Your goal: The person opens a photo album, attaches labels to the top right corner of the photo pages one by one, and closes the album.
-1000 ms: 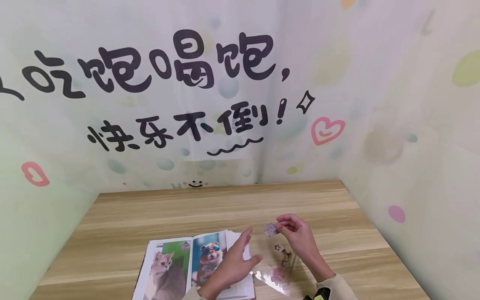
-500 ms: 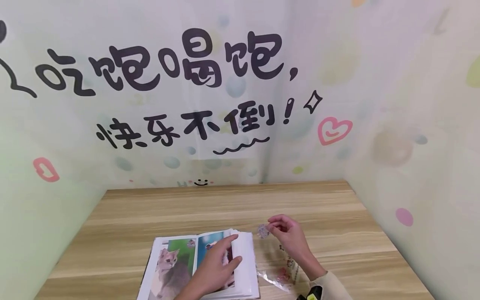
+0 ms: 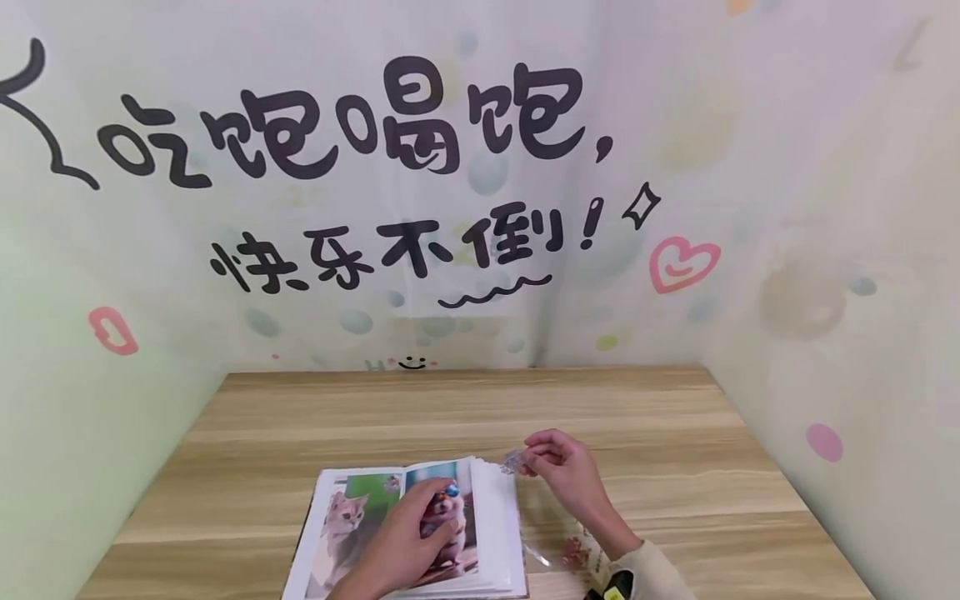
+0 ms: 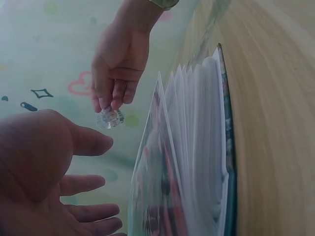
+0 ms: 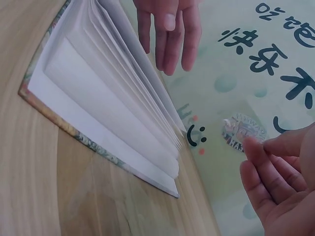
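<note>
My right hand (image 3: 566, 475) pinches a small round clear sticker (image 3: 513, 461) between thumb and fingertips, above the far right corner of an open photo album (image 3: 497, 521). In the right wrist view the sticker (image 5: 242, 132) shows a printed rim with lettering. My left hand (image 3: 408, 533), fingers extended and slightly spread, hovers over the album's right page, apart from the paper in the left wrist view. It partly covers a photo of a bear in blue sunglasses (image 3: 453, 546). On the left page is a cat photo (image 3: 341, 533) with a small sticker (image 3: 392, 483) near its top corner.
A clear sheet with a pink sticker (image 3: 573, 551) lies right of the album, partly under my right forearm. The wooden table (image 3: 375, 417) meets a printed wall covering (image 3: 480, 333) at the back. A black and yellow device (image 3: 617, 587) sits on my right wrist.
My left hand has moved left from beside the album to over the bear photo. My right hand has brought the sticker left, to the album's right edge. The head view has turned slightly left.
</note>
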`<action>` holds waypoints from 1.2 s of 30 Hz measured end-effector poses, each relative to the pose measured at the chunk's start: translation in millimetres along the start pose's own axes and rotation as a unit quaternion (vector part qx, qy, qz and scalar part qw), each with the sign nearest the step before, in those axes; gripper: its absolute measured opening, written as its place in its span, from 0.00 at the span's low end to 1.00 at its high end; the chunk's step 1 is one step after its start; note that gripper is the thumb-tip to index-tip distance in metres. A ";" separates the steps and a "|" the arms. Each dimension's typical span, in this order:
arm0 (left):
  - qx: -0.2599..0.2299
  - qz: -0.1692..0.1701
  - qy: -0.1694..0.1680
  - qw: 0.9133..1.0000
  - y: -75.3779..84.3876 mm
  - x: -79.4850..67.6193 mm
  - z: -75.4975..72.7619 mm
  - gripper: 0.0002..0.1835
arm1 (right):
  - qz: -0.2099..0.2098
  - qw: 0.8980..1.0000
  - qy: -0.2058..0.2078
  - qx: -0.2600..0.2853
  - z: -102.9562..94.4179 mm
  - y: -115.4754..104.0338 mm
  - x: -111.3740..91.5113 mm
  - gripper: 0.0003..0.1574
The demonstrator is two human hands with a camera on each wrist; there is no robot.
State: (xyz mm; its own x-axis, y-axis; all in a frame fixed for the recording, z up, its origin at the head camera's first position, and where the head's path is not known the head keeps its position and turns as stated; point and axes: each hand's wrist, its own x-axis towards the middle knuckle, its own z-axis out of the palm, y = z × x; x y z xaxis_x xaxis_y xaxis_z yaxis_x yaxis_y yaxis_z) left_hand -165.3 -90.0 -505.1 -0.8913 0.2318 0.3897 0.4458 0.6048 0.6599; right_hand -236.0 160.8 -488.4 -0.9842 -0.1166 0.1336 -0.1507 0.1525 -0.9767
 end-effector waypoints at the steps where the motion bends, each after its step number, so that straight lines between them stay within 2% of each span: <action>1: 0.003 0.004 0.001 1.000 -0.6 -0.2 -0.1 0.23 | -0.001 1.000 -0.002 0.003 0.8 0.0 0.2 0.12; 7: 0.024 0.032 -0.012 0.999 -2.6 -2.2 -1.2 0.25 | -0.011 1.000 -0.022 0.008 5.4 0.7 1.2 0.12; 13: 0.021 0.004 -0.077 0.997 -2.8 -3.8 -5.4 0.30 | -0.036 0.998 -0.058 -0.001 9.9 0.8 0.6 0.14; 16: 0.021 -0.004 -0.098 0.995 -3.7 -3.8 -6.2 0.31 | -0.043 0.998 -0.055 -0.012 13.7 0.5 0.1 0.13; 21: 0.016 -0.009 -0.113 0.993 -4.4 -4.0 -6.0 0.32 | -0.043 0.998 -0.048 -0.016 21.2 -0.8 0.2 0.15; 29: 0.012 -0.038 -0.135 0.990 -2.9 -5.7 -7.5 0.34 | -0.025 0.998 -0.065 0.002 27.8 -3.5 0.6 0.24; 36: 0.014 -0.040 -0.137 0.990 -4.6 -6.4 -6.7 0.35 | -0.036 0.997 -0.066 -0.029 30.9 -0.5 3.7 0.18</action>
State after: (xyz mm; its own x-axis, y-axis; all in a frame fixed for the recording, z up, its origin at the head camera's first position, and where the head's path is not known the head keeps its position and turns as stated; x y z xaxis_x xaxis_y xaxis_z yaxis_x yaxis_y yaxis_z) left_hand -161.1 -99.3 -506.3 -0.9140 0.3788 0.1455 0.3744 0.6489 0.6624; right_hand -236.7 130.0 -492.6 -0.9503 -0.2573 0.1754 -0.2290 0.1958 -0.9535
